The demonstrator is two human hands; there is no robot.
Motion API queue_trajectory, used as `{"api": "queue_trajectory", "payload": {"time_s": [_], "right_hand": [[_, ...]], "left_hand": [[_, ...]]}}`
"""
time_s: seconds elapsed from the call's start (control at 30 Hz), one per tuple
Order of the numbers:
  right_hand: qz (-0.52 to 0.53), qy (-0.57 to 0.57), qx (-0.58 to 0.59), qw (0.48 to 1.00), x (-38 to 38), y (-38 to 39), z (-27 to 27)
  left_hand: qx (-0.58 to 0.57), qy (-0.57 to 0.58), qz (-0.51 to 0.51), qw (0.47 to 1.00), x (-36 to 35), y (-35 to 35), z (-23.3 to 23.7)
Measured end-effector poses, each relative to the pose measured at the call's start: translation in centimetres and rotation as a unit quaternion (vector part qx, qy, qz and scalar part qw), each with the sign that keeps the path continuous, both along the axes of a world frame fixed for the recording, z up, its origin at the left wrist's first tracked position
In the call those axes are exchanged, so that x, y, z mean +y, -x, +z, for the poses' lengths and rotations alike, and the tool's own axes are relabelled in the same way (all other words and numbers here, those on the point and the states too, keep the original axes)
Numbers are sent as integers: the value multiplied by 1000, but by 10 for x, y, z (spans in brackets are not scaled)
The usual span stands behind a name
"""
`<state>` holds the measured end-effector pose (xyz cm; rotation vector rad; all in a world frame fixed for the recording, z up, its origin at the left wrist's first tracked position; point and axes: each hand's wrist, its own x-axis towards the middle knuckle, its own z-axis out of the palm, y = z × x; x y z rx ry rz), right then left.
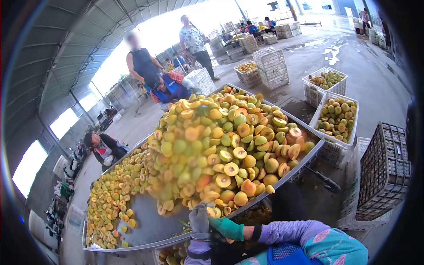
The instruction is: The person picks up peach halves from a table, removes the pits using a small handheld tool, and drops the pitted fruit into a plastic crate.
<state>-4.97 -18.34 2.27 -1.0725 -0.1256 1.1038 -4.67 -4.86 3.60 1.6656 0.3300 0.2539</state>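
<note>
My left hand (200,218), in a grey glove, is at the near edge of a metal table (152,219). Its fingers are curled, and what they hold is hidden. Touching or nearly touching it, my right hand (228,229) wears a green glove and is closed; I cannot make out what is in it. A small orange piece (229,240) shows just below the green glove. Right beyond my hands rises a large heap of yellow-green peaches (232,169), many cut in half with stones or hollows showing. A blurred patch covers part of the heap.
White crates of peaches (338,118) stand to the right, near a stacked dark crate (383,172). One person in blue (170,88) bends at the table's far side; another person (106,148) is at the left. Two people stand behind. More peaches (170,256) lie below the table edge.
</note>
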Motion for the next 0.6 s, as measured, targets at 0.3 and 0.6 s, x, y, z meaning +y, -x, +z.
{"api": "queue_trajectory", "payload": {"time_s": [0.3,0.6], "right_hand": [[53,-131,148,979,-2,-2,6],[0,7,-22,1000,0,-11,-4]], "left_hand": [[-53,-479,-114,869,10,-8,13],[-145,114,67,981,-6,-9,-31]]}}
